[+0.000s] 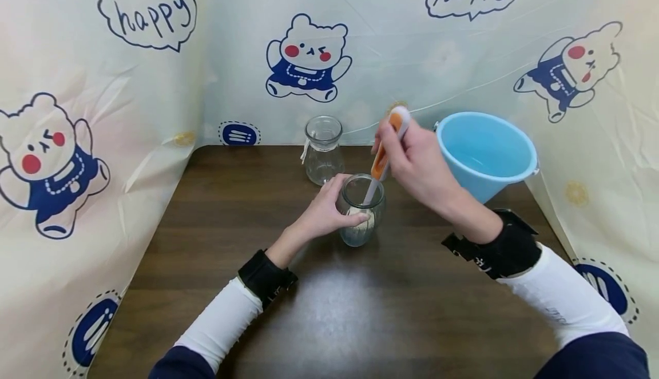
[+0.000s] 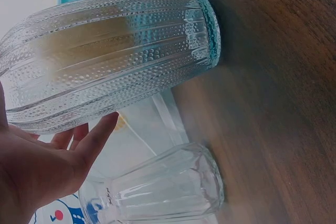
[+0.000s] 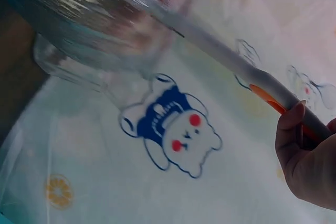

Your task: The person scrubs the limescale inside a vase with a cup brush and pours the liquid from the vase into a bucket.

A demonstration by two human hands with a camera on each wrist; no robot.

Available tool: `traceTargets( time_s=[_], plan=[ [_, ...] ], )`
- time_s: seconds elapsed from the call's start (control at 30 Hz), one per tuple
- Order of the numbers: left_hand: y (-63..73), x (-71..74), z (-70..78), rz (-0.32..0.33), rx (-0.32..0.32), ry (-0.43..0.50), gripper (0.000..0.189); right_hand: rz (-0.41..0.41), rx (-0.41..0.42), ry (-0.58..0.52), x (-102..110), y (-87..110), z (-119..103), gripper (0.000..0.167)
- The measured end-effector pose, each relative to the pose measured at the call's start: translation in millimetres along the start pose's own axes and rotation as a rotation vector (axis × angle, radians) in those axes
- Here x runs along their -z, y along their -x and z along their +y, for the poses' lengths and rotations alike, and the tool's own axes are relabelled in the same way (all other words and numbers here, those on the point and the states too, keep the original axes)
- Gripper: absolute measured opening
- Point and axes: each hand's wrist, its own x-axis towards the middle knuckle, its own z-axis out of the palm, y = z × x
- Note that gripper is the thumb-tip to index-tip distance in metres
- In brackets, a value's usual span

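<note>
A ribbed, dotted glass jar [image 1: 355, 238] is near the middle of the dark table. My left hand [image 1: 320, 213] holds it from the left, the thumb across its front. From above, my right hand [image 1: 419, 164] grips the orange and white handle of a cleaning brush [image 1: 381, 162]. The brush slants down through the jar's mouth. Its pale beige head [image 2: 86, 45] shows blurred through the glass in the left wrist view. In the right wrist view, the brush's grey shaft [image 3: 223, 56] runs into the jar, which is motion-blurred there.
Behind the held jar stands a second clear glass jar [image 1: 324, 156] with string round its neck. A light blue bucket [image 1: 489, 179] sits at the back right. A printed cloth [image 1: 231, 42] hangs behind and beside the brown table [image 1: 206, 219].
</note>
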Motion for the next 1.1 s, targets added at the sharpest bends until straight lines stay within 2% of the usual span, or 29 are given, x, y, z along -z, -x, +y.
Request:
traceTargets(
  time_s=[0.07, 0.13, 0.37, 0.47, 0.6, 0.67, 0.77, 0.83, 0.93, 1.1],
  plan=[
    [-0.2, 0.3, -0.1, -0.002, 0.003, 0.01, 0.079, -0.041, -0.011, 0.016, -6, 3.6, 3, 0.026],
    [-0.6, 0.2, -0.5, -0.004, 0.004, 0.007, 0.079, -0.045, -0.002, 0.018, -6, 4.8, 1, 0.025],
    [-2.3, 1.1, -0.8, 0.018, -0.022, 0.011, 0.08, 0.146, 0.16, -0.052, 20, -10.3, -32, 0.028],
    [-1.6, 0.8, -0.5, 0.021, -0.019, 0.019, 0.081, 0.162, 0.159, -0.067, 19, -11.3, -30, 0.028],
    [-0.7, -0.6, -1.6, 0.016, -0.018, 0.026, 0.08, 0.071, 0.076, -0.095, -1, -1.7, -9, 0.025],
    [-0.1, -1.0, -2.3, 0.014, -0.02, 0.031, 0.079, -0.002, 0.027, -0.072, -12, 5.8, 2, 0.023],
    [0.2, -1.3, -2.3, 0.006, -0.017, 0.043, 0.078, -0.104, 0.001, -0.002, -24, 15.3, 13, 0.021],
    [0.2, -1.1, -1.9, -0.003, -0.006, 0.049, 0.077, -0.139, -0.002, 0.033, -27, 19.5, 17, 0.017],
    [0.2, -0.5, -1.2, -0.015, 0.01, 0.056, 0.076, -0.145, 0.02, 0.067, -28, 21.7, 19, 0.014],
    [0.7, -0.8, -0.1, -0.023, 0.013, 0.063, 0.082, -0.176, 0.083, 0.053, -28, 22.7, 21, 0.015]
  ],
)
